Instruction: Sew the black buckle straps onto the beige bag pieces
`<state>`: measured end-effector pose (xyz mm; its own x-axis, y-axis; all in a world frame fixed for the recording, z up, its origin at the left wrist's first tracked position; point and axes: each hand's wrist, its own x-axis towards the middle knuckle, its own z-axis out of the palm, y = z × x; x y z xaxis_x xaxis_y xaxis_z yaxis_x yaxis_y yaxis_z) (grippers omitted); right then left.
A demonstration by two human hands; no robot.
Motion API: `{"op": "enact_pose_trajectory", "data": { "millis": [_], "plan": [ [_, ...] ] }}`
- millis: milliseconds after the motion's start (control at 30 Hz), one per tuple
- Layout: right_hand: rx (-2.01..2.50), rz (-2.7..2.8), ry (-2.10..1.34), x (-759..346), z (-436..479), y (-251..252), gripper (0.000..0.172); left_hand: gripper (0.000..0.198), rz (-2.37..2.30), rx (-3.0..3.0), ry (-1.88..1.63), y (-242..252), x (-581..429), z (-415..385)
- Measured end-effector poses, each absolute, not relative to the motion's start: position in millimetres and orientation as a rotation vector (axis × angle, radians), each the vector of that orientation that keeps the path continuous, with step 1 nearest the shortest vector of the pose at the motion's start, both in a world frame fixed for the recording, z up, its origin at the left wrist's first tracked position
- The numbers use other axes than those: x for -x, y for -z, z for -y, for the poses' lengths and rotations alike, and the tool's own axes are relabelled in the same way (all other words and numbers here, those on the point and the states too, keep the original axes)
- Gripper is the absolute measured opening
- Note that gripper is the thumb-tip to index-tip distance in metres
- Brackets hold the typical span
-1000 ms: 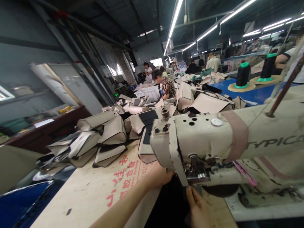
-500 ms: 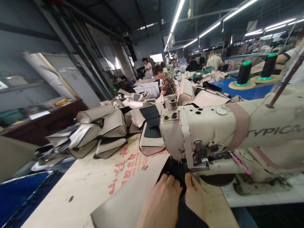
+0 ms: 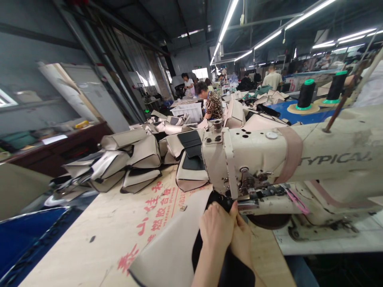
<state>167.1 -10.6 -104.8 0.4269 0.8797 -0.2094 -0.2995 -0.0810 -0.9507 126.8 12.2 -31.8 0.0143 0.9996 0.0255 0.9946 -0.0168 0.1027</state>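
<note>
My left hand (image 3: 216, 226) and my right hand (image 3: 241, 238) lie side by side, fingers curled down on a black fabric piece (image 3: 236, 271) joined to a beige leather-like panel (image 3: 173, 247). The fingertips press the black edge right in front of the needle area of a cream sewing machine (image 3: 269, 159). The needle itself is hidden behind the machine head. The beige panel spreads to the left over the wooden table (image 3: 98, 247) with red printed characters.
Stacks of beige and black sewn pieces (image 3: 131, 159) lie behind the machine on the left. Two black thread cones (image 3: 305, 93) stand at the back right. A blue surface (image 3: 26, 239) borders the table at the left. Other people work at tables far behind.
My left hand came back from behind the machine head and joined the right hand at the presser foot. The beige panel now lies across the table in front of me.
</note>
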Motion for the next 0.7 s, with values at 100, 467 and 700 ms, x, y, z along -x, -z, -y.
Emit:
{"op": "enact_pose_trajectory", "data": {
  "millis": [100,467,700],
  "plan": [
    [1.276,0.540,-1.146,-166,10,106,0.050,0.045,-2.091,-2.197,-0.237,38,-118,-12],
    [1.267,0.471,-1.147,-163,10,94,0.051,0.036,-1.863,-2.168,-0.255,39,-99,-32],
    [1.265,0.437,-1.126,-166,10,85,0.057,0.037,-1.894,-2.151,-0.242,38,-98,-32]
  ]
}}
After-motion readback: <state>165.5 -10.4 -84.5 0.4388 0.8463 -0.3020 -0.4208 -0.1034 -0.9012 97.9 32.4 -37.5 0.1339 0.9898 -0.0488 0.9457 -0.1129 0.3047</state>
